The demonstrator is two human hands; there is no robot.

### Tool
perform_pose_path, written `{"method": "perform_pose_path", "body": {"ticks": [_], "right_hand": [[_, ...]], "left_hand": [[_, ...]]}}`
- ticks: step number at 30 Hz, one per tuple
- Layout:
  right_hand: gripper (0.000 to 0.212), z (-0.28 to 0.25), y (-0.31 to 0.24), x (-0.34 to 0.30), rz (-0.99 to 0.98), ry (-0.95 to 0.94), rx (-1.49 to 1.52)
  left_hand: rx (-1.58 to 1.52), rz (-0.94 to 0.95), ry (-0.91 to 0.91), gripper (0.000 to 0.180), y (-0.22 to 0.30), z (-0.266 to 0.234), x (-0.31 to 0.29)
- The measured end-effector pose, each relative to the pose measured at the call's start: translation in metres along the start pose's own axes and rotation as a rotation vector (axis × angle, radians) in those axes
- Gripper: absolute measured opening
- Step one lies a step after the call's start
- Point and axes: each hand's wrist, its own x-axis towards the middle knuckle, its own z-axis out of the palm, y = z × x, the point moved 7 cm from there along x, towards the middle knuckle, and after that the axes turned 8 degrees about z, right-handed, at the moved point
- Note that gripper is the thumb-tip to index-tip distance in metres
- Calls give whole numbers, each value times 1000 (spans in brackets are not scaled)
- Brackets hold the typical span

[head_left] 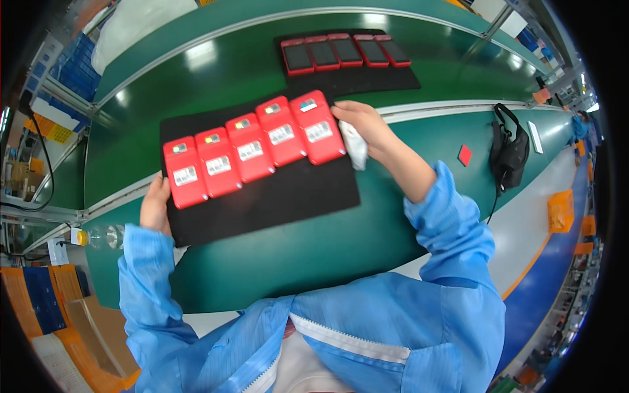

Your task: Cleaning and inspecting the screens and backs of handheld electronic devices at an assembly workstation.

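Observation:
A black mat (pixel 268 206) spans the space between my two hands, with a slanting row of several red handheld devices (pixel 249 150) on it. Each device lies with its labelled back up and has a small window near the top. My left hand (pixel 156 206) is closed on the mat's left edge, beside the leftmost device. At the opposite edge, my right hand (pixel 367 126) grips the mat by the rightmost device, with a crumpled white cloth (pixel 355 145) under its fingers. Parts of the fingers on both hands are hidden.
On the green bench's far level, a second black mat (pixel 367 81) bears several red devices with dark screens (pixel 342 51). To the right lie a small red piece (pixel 464 155), a black bag (pixel 510 154) and a white strip (pixel 534 137). A clear bottle (pixel 105 236) lies left.

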Motion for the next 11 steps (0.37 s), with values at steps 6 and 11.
{"method": "perform_pose_path", "body": {"ticks": [6,11], "right_hand": [[38,100,-65,136,-215,-53,-279],[38,117,-51,155,-446,57,-662]], "left_hand": [[737,323,144,42,41,-195,203],[1206,126,135,43,76,-208,265]]}}
